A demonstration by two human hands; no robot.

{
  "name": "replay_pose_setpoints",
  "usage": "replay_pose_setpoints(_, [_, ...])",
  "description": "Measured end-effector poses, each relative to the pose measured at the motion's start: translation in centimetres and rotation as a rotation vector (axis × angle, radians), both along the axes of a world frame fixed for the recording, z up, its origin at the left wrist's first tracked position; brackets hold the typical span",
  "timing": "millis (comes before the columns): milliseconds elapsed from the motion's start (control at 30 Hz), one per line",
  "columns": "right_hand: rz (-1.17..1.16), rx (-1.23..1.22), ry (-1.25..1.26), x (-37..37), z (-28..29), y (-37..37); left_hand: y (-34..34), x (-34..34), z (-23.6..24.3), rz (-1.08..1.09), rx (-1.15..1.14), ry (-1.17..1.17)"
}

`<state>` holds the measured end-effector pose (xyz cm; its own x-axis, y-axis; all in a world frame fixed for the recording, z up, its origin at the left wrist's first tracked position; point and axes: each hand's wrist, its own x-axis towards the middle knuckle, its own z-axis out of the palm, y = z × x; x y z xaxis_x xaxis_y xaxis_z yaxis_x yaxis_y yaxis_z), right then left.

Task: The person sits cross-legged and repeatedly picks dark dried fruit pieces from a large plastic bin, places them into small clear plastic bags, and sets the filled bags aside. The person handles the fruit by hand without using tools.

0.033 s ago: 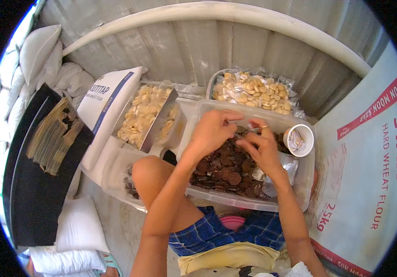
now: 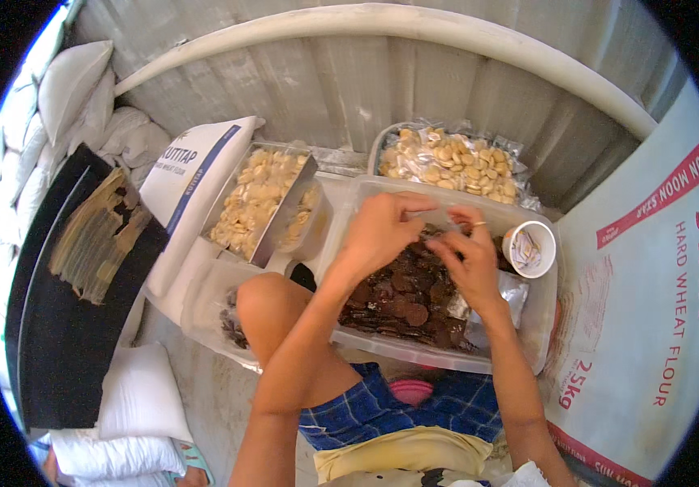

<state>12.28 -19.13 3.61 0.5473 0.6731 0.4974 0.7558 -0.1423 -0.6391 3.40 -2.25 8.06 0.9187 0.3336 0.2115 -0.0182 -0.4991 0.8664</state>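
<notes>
Both hands work over a clear plastic tub point(image 2: 538, 325) filled with dark brown biscuits point(image 2: 402, 296): the left hand point(image 2: 378, 231) and the right hand point(image 2: 470, 264) have their fingers curled together above the pile, pinching something small and clear that cannot be made out. A small white cup point(image 2: 529, 249) sits at the tub's right rim. A metal tray of pale biscuits point(image 2: 256, 199) lies just left of the tub, and a bag of pale biscuits point(image 2: 451, 160) lies behind it.

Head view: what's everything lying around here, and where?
Clear plastic tub: one, centre, holding dark brown round biscuits.
Small cup: one, white, tub's right corner.
Metal tray: one, left of tub, filled with pale biscuits.
Bagged pale biscuits: one batch, behind tub.
Flour sacks: white, one left, one right.
Corrugated wall: grey, behind.
Left hand, right hand: together above the dark biscuits.
</notes>
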Motion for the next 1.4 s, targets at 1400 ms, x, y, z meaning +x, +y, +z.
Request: replay_pose_setpoints(1400, [-0.559, -0.857, -0.433, 9.5, -1.8, -8.5, -1.8, -0.5, 0.4, -0.058, 0.360, 0.178])
